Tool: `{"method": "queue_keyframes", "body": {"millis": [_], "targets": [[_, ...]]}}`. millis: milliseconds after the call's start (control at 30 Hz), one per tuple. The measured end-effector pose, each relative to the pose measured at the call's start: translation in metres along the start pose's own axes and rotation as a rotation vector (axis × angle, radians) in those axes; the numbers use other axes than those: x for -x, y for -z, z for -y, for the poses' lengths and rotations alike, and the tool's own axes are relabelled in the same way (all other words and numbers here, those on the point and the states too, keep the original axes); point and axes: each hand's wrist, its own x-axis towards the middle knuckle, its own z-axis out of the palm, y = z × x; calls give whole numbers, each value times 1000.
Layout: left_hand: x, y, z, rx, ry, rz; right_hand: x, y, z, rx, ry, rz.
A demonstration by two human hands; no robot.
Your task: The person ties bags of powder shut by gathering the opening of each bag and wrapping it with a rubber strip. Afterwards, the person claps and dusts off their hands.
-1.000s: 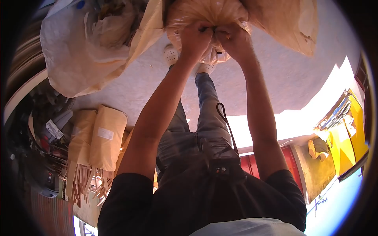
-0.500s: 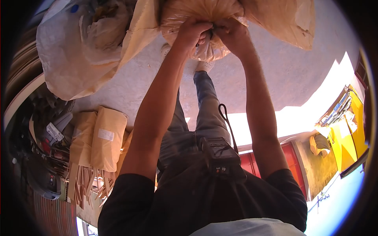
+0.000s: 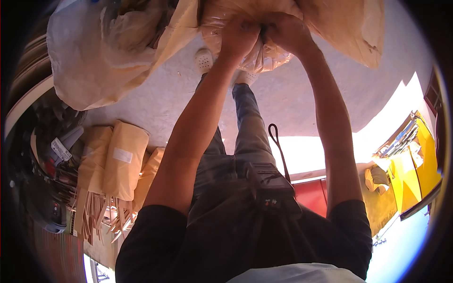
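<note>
A clear plastic bag (image 3: 276,59) with brownish contents stands at the top of the view, its folds drawn together toward the middle. My left hand (image 3: 239,37) is closed at the gathered mouth, back of the hand turned up. Close beside it, my right hand (image 3: 289,34) is closed on the same gathered part. A dark strip or opening shows between the two hands; I cannot make out what it is. The fingertips of both hands are mostly hidden.
A large open paper-and-plastic sack (image 3: 75,61) stands left of the bag, and another brown sack (image 3: 354,28) right of it. Filled paper sacks (image 3: 125,160) and thin wooden strips (image 3: 101,214) lie lower left. A yellow container (image 3: 406,174) stands at right. A strapped device (image 3: 273,188) hangs at my waist.
Both hands have shifted slightly to the right in the view, and my right elbow is farther out. My left wrist has turned, so its fingers show less. The bag's mouth stays gathered between them.
</note>
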Motion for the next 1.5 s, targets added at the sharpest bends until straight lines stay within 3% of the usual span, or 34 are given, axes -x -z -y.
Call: {"method": "queue_keyframes", "body": {"millis": [100, 167, 400, 567, 733, 800, 867, 933, 1000, 1067, 1133, 1233, 1300, 1367, 1400, 1433, 1467, 1500], "targets": [[3, -4, -5, -64, -78, 39, -5, 9, -4, 162, 27, -34], [6, -10, -1, -159, -257, 13, -8, 2, -12, 175, -24, -19], [19, -9, 1, -282, -179, 134, -8, -24, -20, 209, -91, 99], [31, -3, -7, -146, -101, 224, -7, -27, -18, 184, -141, 150], [43, 5, 9, -185, -133, 121, -9, -34, -14, 184, -261, 119], [50, 15, 11, -208, -169, 45, -9, -21, -11, 18, -303, 46], [63, 33, 17, -310, -101, 25, 4, 4, 14, 53, -40, -356], [82, 61, 24, -353, 14, 73, 19, 14, 39, -149, -394, -622], [110, 94, 58, -453, 141, 119, 39, 4, 56, -245, -509, -506], [148, 133, 89, -593, 395, 142, 67, -25, 53, -268, -281, -290], [191, 177, 112, -702, 523, 150, 90, -17, 65, -329, -228, -301], [256, 230, 130, -747, 537, 68, 125, 9, 74, -381, -287, -238], [283, 251, 129, -614, 606, -7, 151, 5, 49, -330, -285, -141], [296, 263, 148, -1054, 331, 250, 185, -6, 16, -365, -365, 29], [299, 259, 131, -1052, 323, 194, 202, -19, -9, -295, -384, 107], [296, 252, 103, -736, 543, 67, 224, -29, -37, -132, -267, 198], [293, 244, 81, -398, 730, -45, 246, -48, -68, -137, -343, 205], [290, 234, 70, -336, 694, -134, 268, -85, -123, 55, -219, 310]]}}
